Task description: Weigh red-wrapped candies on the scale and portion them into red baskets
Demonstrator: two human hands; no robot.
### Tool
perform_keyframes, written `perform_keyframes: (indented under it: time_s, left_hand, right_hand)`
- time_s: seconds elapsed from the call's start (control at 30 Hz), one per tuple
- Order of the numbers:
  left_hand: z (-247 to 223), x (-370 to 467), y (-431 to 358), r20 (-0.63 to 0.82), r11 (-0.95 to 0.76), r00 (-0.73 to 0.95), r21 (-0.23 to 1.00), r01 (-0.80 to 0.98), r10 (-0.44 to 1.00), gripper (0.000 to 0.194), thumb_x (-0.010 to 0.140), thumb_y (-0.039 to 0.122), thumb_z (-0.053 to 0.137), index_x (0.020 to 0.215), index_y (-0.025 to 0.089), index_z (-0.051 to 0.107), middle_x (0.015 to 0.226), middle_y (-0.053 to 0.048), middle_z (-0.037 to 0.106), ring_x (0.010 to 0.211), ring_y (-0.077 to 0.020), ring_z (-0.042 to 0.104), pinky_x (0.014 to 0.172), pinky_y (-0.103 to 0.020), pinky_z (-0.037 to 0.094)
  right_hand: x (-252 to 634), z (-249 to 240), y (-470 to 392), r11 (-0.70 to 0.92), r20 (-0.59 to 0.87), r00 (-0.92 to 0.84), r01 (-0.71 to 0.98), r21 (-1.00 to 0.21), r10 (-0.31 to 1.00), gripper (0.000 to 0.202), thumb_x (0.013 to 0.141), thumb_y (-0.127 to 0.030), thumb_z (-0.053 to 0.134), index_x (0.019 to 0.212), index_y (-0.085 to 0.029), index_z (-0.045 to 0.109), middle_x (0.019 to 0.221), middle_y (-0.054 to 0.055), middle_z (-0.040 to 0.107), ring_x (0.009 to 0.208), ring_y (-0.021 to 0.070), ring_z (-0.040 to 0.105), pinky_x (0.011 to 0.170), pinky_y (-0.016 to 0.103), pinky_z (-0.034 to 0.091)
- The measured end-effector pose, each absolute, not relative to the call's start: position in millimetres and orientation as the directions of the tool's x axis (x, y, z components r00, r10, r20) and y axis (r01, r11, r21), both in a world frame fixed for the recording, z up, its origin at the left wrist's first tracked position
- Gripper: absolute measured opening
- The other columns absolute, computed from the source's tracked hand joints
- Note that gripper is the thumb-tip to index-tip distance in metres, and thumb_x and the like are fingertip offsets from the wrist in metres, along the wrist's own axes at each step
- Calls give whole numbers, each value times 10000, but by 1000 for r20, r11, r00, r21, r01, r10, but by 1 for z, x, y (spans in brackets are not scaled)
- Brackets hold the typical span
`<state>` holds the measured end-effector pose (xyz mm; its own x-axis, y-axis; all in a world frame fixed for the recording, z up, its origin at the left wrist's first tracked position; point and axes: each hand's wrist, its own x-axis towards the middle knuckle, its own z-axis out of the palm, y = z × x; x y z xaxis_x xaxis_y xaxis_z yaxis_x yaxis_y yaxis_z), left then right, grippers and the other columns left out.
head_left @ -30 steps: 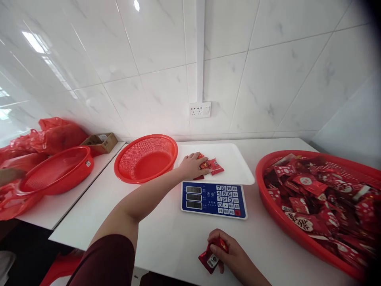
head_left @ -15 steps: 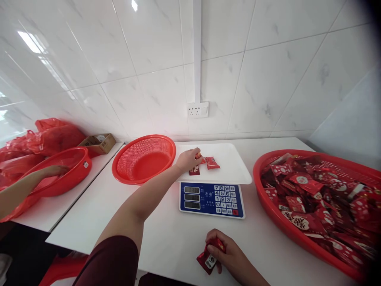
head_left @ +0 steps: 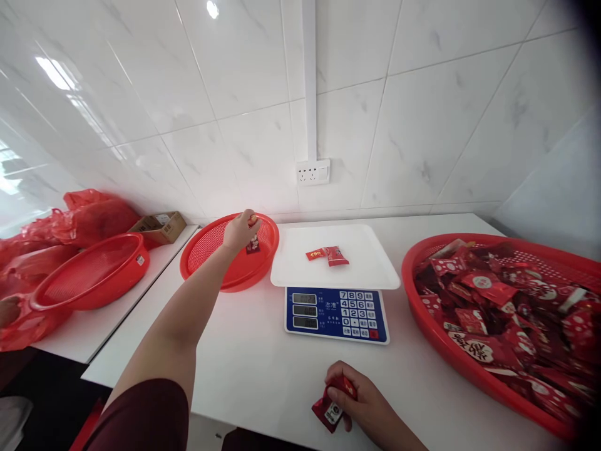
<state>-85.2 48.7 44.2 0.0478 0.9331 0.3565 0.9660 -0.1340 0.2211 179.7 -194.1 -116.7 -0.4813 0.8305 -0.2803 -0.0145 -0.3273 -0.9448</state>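
My left hand (head_left: 240, 232) is closed over the red oval basket (head_left: 206, 247), pinching small wrapped packets. A dark red packet (head_left: 252, 245) shows just below its fingers. My right hand (head_left: 354, 394) is wrapped round red wrapped packets (head_left: 328, 411) near the table's front edge; how many it holds is hidden. Between the hands stands a scale with a blue keypad panel (head_left: 337, 314) and a white tray (head_left: 291, 272). Two red packets, a flat one (head_left: 315, 254) and a puffier one (head_left: 336, 256), lie on that tray.
A large red basket (head_left: 413, 313) heaped with red packets (head_left: 488, 288) stands at the right. On the left table are another red basket (head_left: 143, 266), red plastic bags (head_left: 98, 216) and a cardboard box (head_left: 171, 228). Another person's hand (head_left: 9, 311) shows at the left edge.
My left hand has moved left from the scale tray to above the red basket, carrying packets including the dark one. My right hand stays put. The other person's hand has withdrawn from the left basket.
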Motion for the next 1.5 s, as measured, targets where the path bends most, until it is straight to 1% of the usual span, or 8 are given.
perform_keyframes:
  time_s: [0.13, 0.23, 0.37, 0.47, 0.63, 0.8, 1.1, 1.5]
  left_hand:
    - [33, -96, 44, 232, -167, 124, 176, 970, 965, 483, 831, 555, 426, 1166, 222, 525, 1109, -118, 621, 1024, -313, 561, 825, -439, 427]
    - [26, -71, 38, 185, -277, 248, 151, 949, 951, 520, 862, 562, 369, 1259, 244, 478, 1345, -111, 481, 1277, -331, 356, 1012, -539, 253]
    - [20, -8, 25, 155, -482, 460, 157, 862, 874, 572, 880, 589, 303, 1360, 283, 358, 1455, -48, 353, 1339, -227, 281, 1075, -385, 234]
    - [11, 39, 17, 40, -608, 612, 190, 771, 790, 626, 862, 632, 279, 1383, 288, 309, 1481, -74, 295, 1338, -260, 277, 1038, -408, 293]
    - [-9, 82, 13, 2, -510, 515, 147, 848, 857, 609, 821, 611, 411, 1308, 246, 406, 1273, -142, 500, 1151, -341, 460, 873, -483, 422]
    - [-14, 88, 11, 50, -528, 529, 194, 827, 847, 323, 883, 292, 447, 1196, 245, 510, 1147, -105, 550, 1093, -282, 507, 843, -417, 460]
    - [-22, 70, 14, 186, -555, 531, 422, 717, 827, 506, 754, -11, 450, 1192, 214, 565, 1229, -57, 532, 1083, -207, 542, 955, -310, 437]
    - [-17, 40, 15, 243, -476, 422, 611, 633, 873, 582, 644, -93, 419, 1112, 186, 624, 1136, -78, 559, 997, -187, 572, 855, -302, 509]
  right_hand:
    - [180, -124, -195, -316, -266, -471, -29, -948, 841, 428, 723, -580, 608, 830, -183, 489, 668, -40, 521, 513, 78, 497, 415, 184, 418]
    - [179, -129, -194, -311, -259, -473, -33, -950, 842, 419, 733, -570, 607, 838, -180, 495, 664, -43, 521, 495, 71, 492, 411, 183, 418]
    - [178, -128, -193, -307, -254, -470, -37, -951, 845, 427, 734, -576, 605, 845, -178, 498, 658, -43, 519, 499, 74, 495, 408, 185, 418]
    - [178, -124, -194, -308, -255, -458, -44, -950, 852, 439, 721, -588, 611, 836, -180, 496, 660, -40, 516, 512, 80, 497, 409, 187, 419]
    - [179, -117, -195, -335, -277, -440, -59, -940, 854, 487, 678, -632, 620, 813, -184, 484, 646, -43, 509, 497, 77, 486, 405, 192, 413]
    - [178, -115, -195, -326, -279, -438, -34, -945, 855, 484, 679, -630, 621, 805, -183, 485, 646, -47, 506, 484, 68, 473, 406, 191, 408]
    - [180, -119, -195, -310, -260, -452, -39, -950, 853, 467, 703, -613, 611, 831, -179, 494, 658, -49, 492, 495, 70, 477, 412, 195, 422]
    - [180, -131, -196, -295, -244, -449, -46, -954, 860, 419, 734, -583, 601, 845, -192, 496, 661, -41, 524, 489, 78, 487, 411, 192, 415]
